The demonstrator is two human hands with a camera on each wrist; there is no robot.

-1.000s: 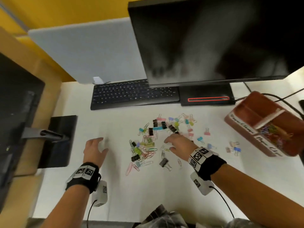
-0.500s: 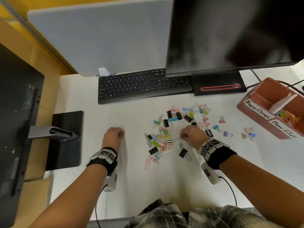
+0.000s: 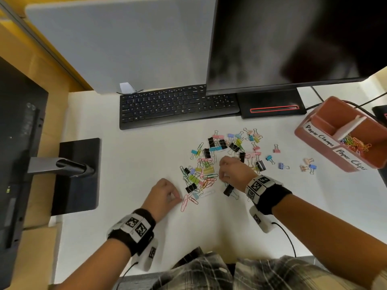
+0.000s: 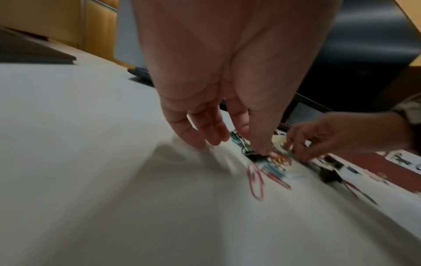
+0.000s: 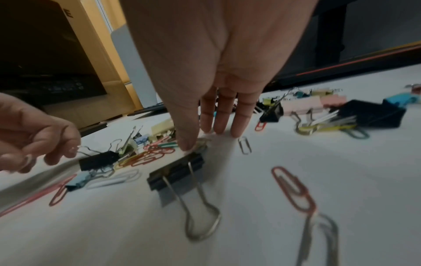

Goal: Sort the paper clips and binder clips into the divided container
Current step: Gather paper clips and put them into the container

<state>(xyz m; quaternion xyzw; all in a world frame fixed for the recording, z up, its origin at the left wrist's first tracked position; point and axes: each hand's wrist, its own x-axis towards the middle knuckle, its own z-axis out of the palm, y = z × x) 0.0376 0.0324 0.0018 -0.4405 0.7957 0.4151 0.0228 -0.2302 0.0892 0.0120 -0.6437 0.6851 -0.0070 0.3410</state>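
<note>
A mixed pile of coloured paper clips and binder clips (image 3: 209, 164) lies mid-desk. The red-brown divided container (image 3: 303, 130) stands at the right, labelled "Paper Clamps" and "Paper Clips", with paper clips (image 3: 356, 144) in its right compartment. My left hand (image 3: 178, 195) (image 4: 230, 144) reaches down at the pile's near-left edge. Its thumb tip is by a black binder clip (image 4: 257, 157), beside a pink paper clip (image 3: 184, 203). My right hand (image 3: 223, 174) (image 5: 202, 138) has its fingertips on the desk at the pile's near side, just behind another black binder clip (image 5: 177, 172). Neither hand plainly holds anything.
A black keyboard (image 3: 178, 105) and a monitor base (image 3: 272, 105) lie behind the pile. A second monitor stand (image 3: 77, 174) is at the left. A few stray binder clips (image 3: 307, 165) lie between the pile and the container. Cables run behind the container.
My left hand has moved right from the bare desk to the pile's near-left edge. My right hand has stayed at the pile's near side. The head view has shifted.
</note>
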